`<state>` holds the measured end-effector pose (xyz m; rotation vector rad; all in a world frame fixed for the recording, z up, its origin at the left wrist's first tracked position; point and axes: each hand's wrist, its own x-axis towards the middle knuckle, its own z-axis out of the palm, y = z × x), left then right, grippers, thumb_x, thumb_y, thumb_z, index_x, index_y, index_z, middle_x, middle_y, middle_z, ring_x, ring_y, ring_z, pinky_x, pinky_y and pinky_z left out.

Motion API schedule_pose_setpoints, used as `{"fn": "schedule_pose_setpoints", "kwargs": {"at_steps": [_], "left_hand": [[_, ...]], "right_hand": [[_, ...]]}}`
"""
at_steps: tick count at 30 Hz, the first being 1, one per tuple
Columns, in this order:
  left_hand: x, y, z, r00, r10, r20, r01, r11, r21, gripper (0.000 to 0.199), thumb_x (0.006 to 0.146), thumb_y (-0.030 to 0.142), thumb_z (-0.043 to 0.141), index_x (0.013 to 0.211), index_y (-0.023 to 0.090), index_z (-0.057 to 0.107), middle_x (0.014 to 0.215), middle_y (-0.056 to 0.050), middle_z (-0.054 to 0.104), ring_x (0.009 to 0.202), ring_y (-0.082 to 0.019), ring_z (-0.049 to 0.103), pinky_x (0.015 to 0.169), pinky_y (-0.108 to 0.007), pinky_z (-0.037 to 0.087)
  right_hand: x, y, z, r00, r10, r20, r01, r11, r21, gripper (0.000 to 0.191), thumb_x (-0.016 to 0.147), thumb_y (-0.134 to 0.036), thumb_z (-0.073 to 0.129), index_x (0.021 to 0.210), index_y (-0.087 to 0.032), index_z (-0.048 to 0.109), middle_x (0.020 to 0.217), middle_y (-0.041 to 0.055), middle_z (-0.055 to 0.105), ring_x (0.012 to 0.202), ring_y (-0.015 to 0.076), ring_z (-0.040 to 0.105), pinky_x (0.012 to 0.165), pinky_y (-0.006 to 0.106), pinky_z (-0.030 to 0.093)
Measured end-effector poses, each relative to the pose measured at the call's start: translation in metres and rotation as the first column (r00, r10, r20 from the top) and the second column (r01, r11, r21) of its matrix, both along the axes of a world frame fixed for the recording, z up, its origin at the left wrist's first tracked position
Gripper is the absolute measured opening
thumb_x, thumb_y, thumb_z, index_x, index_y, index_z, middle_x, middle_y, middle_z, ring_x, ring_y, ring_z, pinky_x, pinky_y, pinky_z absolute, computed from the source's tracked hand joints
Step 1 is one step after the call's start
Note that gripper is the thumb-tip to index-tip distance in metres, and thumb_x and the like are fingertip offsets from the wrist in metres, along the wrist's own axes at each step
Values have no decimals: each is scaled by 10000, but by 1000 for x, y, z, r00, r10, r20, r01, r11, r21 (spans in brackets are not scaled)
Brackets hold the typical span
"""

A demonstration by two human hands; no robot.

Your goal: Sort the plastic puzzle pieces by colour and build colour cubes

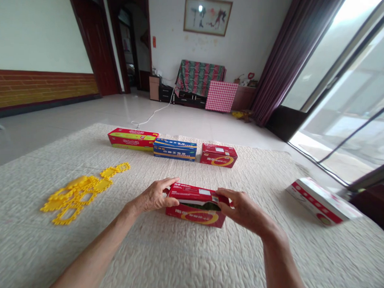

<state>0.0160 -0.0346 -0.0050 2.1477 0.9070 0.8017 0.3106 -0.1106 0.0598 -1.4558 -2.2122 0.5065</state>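
A red box (pixel 194 213) lies in front of me on the quilted cream cover (pixel 188 253), its lid slightly raised along the near edge, with something dark showing in the gap. My left hand (pixel 158 195) grips the box's left end, thumb on the near edge and fingers over the top. At the right end, my right hand (pixel 237 206) holds the box the same way, fingers on the lid and thumb near the gap. Behind it stand a red and yellow-green box (pixel 133 139), a blue box (pixel 174 150) and another red box (pixel 219 156).
Yellow linked plastic pieces (pixel 83 195) lie on the left of the cover. A white and red box (pixel 324 202) rests at the right. Beyond the cover, a white cable (pixel 155 112) runs over the tiled floor toward a low cabinet (pixel 190 100).
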Motion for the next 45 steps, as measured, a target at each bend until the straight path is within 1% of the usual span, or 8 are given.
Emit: {"fn": "schedule_pose_setpoints", "kwargs": {"at_steps": [10, 16, 22, 28, 31, 37, 41, 45], "left_hand": [[5, -5, -5, 997, 8, 78, -1, 996, -93, 830, 717, 449, 708, 1423, 187, 357, 1191, -99, 627, 963, -226, 645, 820, -336, 544], [7, -6, -5, 993, 15, 119, -7, 997, -73, 892, 793, 427, 635, 1495, 167, 150, 1296, -186, 557, 1081, -259, 602, 893, -391, 506], [3, -6, -1, 987, 76, 138, -65, 994, -86, 681, 819, 414, 575, 1425, 187, 359, 1342, -154, 524, 1047, -246, 628, 875, -370, 528], [-3, -2, 4, 980, 117, 162, -133, 987, 91, 457, 829, 296, 498, 1269, 182, 548, 1379, -115, 499, 1103, -233, 591, 813, -314, 558], [-8, 2, 3, 976, 163, 147, -191, 962, 198, 460, 798, 214, 496, 1251, 164, 556, 1358, -125, 513, 1101, -233, 589, 759, -307, 574], [-8, 10, -4, 996, 79, 31, -85, 888, 451, 547, 707, 40, 463, 1217, 181, 600, 1373, -102, 512, 1302, -249, 440, 1093, -465, 389], [1, 7, -5, 1000, 11, 26, -21, 904, 427, 465, 779, 49, 397, 1157, 170, 638, 1298, -99, 581, 1270, -210, 481, 1088, -416, 403], [8, 1, -5, 998, 29, 48, -44, 933, 356, 388, 833, 127, 400, 1118, 175, 660, 1238, -95, 622, 1173, -193, 564, 1041, -361, 446]], "right_hand": [[24, 18, -19, 946, -108, -304, 103, 994, -31, 320, 863, -371, 512, 1115, -208, 625, 952, 48, 705, 789, 161, 638, 658, 263, 522], [15, 44, -55, 814, -349, -465, 374, 926, -39, 450, 840, -499, 480, 1116, -160, 588, 700, 30, 642, 545, 134, 546, 454, 232, 410], [16, 51, -69, 792, -479, -378, 532, 846, 43, 559, 755, -465, 569, 1223, -161, 530, 1080, 138, 631, 750, 204, 634, 619, 337, 503], [14, 39, -49, 934, -354, -49, 344, 853, 394, 180, 772, -278, 569, 900, -217, 681, 1036, 91, 625, 975, 255, 562, 867, 430, 428], [7, 30, -37, 940, -323, 106, 274, 904, 328, 194, 839, -278, 502, 832, -214, 686, 840, 63, 653, 821, 216, 584, 797, 381, 420], [-10, 4, -21, 951, -292, 98, 279, 952, 130, 304, 871, -426, 469, 905, -181, 645, 776, 53, 655, 674, 166, 579, 621, 282, 402], [-16, -12, -29, 947, -319, 48, 311, 943, 120, 401, 739, -368, 617, 1081, -158, 612, 893, 90, 661, 755, 197, 597, 684, 323, 452], [-15, -18, -46, 936, -325, -135, 338, 937, 84, 477, 719, -218, 533, 1193, -168, 562, 1032, 105, 658, 873, 218, 622, 761, 369, 497]]}}
